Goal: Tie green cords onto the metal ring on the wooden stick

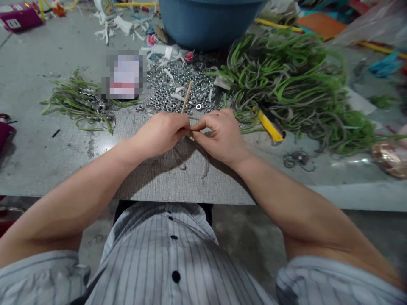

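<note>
My left hand (160,133) and my right hand (221,135) meet over the grey table (38,148), fingers pinched together. A thin wooden stick (187,97) rises from the left hand's pinch. The right hand pinches a thin grey band (205,167) whose loose ends hang below the hands. Just beyond the fingers lies a heap of small metal nuts (178,87), with a single washer (199,106) at its near edge.
A big tangle of green and grey bands (292,84) fills the right side, a smaller bunch (82,106) lies left. A yellow utility knife (270,126) lies by my right hand. A blue basin (206,21) stands behind the nuts. Scraps litter the back.
</note>
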{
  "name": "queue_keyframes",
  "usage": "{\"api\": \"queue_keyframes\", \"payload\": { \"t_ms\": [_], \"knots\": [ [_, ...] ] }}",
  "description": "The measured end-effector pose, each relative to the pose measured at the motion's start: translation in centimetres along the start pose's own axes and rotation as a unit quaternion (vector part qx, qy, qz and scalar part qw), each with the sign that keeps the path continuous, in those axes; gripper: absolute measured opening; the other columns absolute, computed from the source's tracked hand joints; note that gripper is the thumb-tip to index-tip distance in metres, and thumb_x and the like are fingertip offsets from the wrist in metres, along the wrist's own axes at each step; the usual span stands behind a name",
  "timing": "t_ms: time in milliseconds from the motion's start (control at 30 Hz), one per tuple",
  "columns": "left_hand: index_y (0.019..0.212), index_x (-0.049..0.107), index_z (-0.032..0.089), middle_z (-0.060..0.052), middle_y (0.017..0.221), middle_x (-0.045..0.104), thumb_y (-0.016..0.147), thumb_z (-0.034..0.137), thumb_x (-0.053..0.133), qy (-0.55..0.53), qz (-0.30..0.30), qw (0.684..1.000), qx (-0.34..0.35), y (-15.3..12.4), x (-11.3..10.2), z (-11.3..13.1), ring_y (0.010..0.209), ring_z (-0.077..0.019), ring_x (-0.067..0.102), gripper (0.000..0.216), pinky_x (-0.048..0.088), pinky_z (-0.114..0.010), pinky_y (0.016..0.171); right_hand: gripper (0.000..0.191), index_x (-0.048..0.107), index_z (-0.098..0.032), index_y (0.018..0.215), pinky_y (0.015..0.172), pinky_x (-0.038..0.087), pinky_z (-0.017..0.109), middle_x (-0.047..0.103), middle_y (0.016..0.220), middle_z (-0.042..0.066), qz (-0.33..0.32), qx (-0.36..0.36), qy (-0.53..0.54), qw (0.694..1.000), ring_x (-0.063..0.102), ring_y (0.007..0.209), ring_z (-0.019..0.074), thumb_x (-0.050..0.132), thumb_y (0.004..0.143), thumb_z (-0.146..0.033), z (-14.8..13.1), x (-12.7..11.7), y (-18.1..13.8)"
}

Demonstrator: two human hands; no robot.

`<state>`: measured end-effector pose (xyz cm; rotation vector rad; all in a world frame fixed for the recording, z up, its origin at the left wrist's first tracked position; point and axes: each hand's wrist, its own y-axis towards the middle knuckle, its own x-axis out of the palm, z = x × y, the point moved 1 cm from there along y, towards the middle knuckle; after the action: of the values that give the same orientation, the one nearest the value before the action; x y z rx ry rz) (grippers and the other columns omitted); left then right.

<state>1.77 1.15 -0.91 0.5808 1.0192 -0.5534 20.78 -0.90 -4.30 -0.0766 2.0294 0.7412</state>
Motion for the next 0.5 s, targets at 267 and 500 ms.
{"api": "queue_keyframes", "payload": {
  "t_ms": [267, 500],
  "knots": [
    [0.086, 0.074, 0.019, -0.005, 0.085, 0.076, 0.092, 0.016, 0.057, -0.007, -0.005, 1.000, 0.011, 0.03, 0.40, -0.50, 0.082, -0.0213, 0.071, 0.019, 0.050, -0.031, 0.075, 0.010, 0.061, -0.026, 0.070, 0.087, 0.041, 0.046, 0.068, 0.073, 0.001, -0.004, -0.004, 0.001, 1.000, 0.064, 0.080, 0.0250, 0.060, 0.080, -0.026, -0.34, -0.16, -0.05],
    [0.090, 0.076, 0.019, -0.004, 0.085, 0.076, 0.091, 0.016, 0.055, -0.005, -0.001, 1.000, 0.007, -0.10, 0.13, -0.32, 0.080, -0.0191, 0.070, 0.021, 0.051, -0.029, 0.074, 0.010, 0.061, -0.027, 0.073, 0.085, 0.041, 0.044, 0.069, 0.075, 0.001, -0.019, 0.002, 0.005, 1.000, 0.062, 0.079, 0.0245, 0.061, 0.083, -0.026, -0.16, -0.23, -0.03]
  ]
}}
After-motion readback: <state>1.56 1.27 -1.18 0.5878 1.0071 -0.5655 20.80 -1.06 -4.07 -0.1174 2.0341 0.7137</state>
